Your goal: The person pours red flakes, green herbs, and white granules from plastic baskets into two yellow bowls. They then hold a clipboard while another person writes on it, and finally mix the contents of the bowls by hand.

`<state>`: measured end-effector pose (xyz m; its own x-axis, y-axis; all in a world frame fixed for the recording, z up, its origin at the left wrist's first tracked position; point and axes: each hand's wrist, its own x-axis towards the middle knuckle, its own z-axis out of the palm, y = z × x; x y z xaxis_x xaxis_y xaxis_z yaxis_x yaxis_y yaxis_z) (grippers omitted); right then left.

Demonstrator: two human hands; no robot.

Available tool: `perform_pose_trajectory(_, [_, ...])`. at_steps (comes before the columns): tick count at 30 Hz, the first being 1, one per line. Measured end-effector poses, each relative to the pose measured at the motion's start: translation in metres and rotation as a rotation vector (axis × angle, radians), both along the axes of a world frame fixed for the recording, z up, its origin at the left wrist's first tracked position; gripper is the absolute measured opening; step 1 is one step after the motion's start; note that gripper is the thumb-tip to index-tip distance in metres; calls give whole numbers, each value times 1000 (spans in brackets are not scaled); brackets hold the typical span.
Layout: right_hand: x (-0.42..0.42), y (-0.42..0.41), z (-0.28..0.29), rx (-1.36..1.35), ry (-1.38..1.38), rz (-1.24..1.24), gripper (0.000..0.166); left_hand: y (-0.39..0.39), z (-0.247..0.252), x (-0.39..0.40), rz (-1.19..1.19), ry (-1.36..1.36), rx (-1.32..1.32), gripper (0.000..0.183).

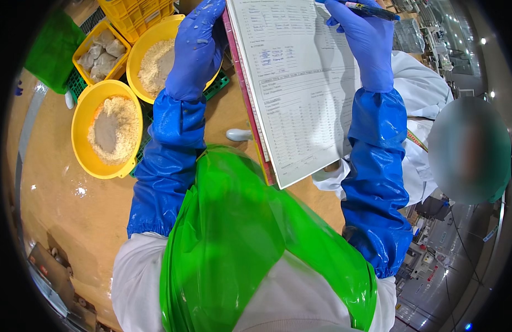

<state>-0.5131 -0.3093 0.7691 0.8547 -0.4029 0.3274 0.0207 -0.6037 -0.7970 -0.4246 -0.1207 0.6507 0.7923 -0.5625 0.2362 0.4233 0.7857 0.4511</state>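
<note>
My left hand [196, 54], in a blue-violet glove dotted with wet crumbs, grips the left edge of a clipboard or folder with a red edge [249, 95]. Several printed paper sheets [305, 124] lie on it, bearing tables and some handwriting. My right hand [363, 45], gloved alike, holds a dark pen [370, 11] over the upper right of the top sheet. The pen's tip is hard to make out near the top rim of the view. Blue waterproof sleeves cover both forearms, and a green plastic apron [227, 240] hangs over my white clothing.
Yellow tubs [107, 128] of pale crumbly food with grey powder stand on green crates [216, 85] at left. Beside them are a yellow basket [101, 54] of filled bags and stacked yellow crates [137, 16]. A person in a white coat [422, 87] stands close on my right.
</note>
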Motion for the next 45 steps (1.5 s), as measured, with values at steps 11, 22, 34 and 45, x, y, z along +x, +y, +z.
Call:
perform_pose_trajectory(11, [-74,44,61,-97,-516,39,18,-3,-2,-2,18,8,42,38])
perform_pose_trajectory(22, [-161,38,64,-94,-574,236,35,-13,-25,9,40,16,67,38])
perform_pose_trajectory(34, [-186,36,57,-61,-571,220,35,-11,-20,-3,61,53,125,39])
perform_pose_trajectory(45, [-170,34,59,-213,-505,338,31,-7,-33,10,116,46,142,37])
